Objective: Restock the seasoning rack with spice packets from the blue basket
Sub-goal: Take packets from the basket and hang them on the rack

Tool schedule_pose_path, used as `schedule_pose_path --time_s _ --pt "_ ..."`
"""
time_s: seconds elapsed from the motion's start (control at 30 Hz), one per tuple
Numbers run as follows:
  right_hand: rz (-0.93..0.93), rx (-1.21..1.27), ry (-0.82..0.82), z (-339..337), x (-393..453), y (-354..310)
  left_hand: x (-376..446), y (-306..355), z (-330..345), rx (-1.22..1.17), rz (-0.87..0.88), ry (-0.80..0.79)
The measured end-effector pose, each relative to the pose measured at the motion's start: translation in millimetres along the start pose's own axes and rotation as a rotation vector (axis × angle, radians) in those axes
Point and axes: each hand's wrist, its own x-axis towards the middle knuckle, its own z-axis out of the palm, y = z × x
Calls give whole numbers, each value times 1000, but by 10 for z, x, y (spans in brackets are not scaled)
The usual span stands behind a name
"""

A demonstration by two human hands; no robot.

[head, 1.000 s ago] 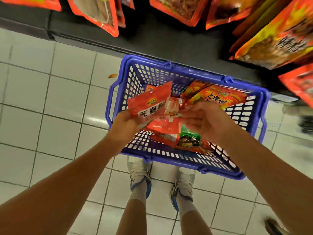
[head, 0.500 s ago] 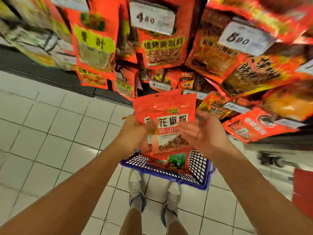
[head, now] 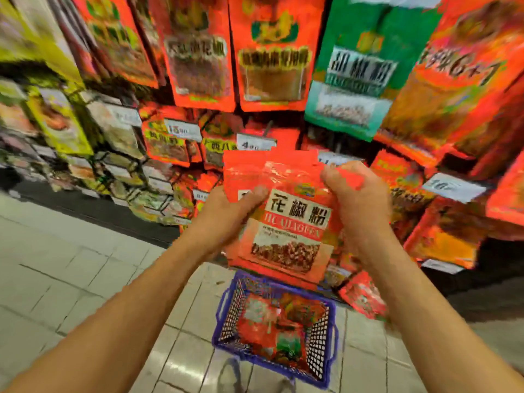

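Both hands pinch a red packet (head: pixel 283 219) in front of the rack (head: pixel 255 80). The left hand (head: pixel 226 217) grips its left edge, the right hand (head: pixel 354 199) its right. The basket (head: pixel 330 336) sits on the floor below.

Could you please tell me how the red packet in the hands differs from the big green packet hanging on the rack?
The red packet is held by both the left hand and the right hand; the green packet hangs on the rack, untouched. The red packet is orange-red, the green packet green and teal. The red packet reads clearly; the green packet is blurred. Both carry a label panel with Chinese characters.
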Motion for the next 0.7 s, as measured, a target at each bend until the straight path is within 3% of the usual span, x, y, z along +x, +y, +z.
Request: schedule_pose_path --time_s 0.13,0.33,0.57,0.7 --pt "-90 167 48 -182 229 -1017 57 1036 -25 -8 192 65" --pt "-265 209 67 -418 615 -2225 162 2267 -161 -40 445 104" --pt "-379 71 202 -483 1107 -2921 246 2853 -308 -131 505 75" --pt "-321 84 231 -374 1390 -3077 284 2928 -234 -109 543 49"
